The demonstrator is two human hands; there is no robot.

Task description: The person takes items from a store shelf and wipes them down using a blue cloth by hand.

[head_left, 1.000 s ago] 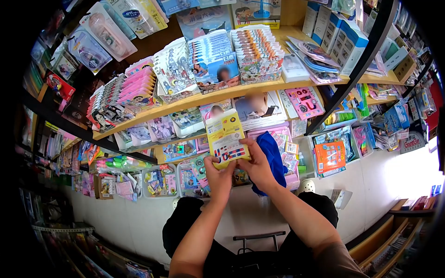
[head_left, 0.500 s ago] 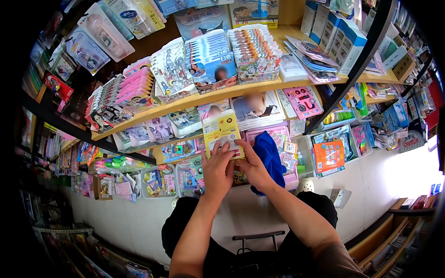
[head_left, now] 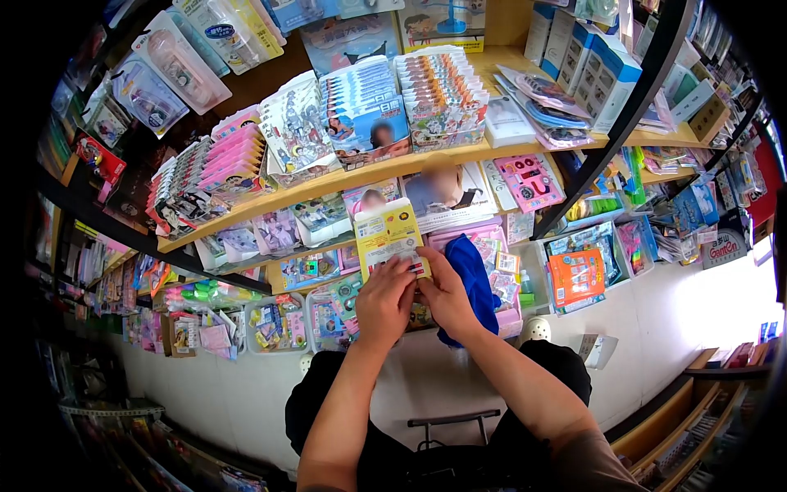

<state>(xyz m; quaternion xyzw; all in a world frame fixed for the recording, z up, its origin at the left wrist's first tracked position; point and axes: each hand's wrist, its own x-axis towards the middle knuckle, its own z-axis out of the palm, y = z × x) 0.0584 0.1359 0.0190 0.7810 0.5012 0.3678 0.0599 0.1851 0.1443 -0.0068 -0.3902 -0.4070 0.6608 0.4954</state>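
A yellow and white printed package (head_left: 387,234) is held upright in front of the lower shelf. My left hand (head_left: 385,302) lies across its lower part, fingers bent over the printed face. My right hand (head_left: 445,293) grips the package's lower right edge, thumb and fingers closed around it. Just right of my right hand, a blue cloth (head_left: 473,283) hangs down over a pink container (head_left: 510,318). The bottom of the package is hidden behind my hands.
A wooden shelf (head_left: 344,179) bears rows of packets (head_left: 365,111) and boxes. Clear bins (head_left: 280,326) of small goods stand below. An orange pack (head_left: 576,277) lies in a bin at right. A metal bar (head_left: 453,418) is between the knees.
My left hand's fingers have drawn closer together and bent more over the package. The whole view has shifted slightly, while both hands remain at the package.
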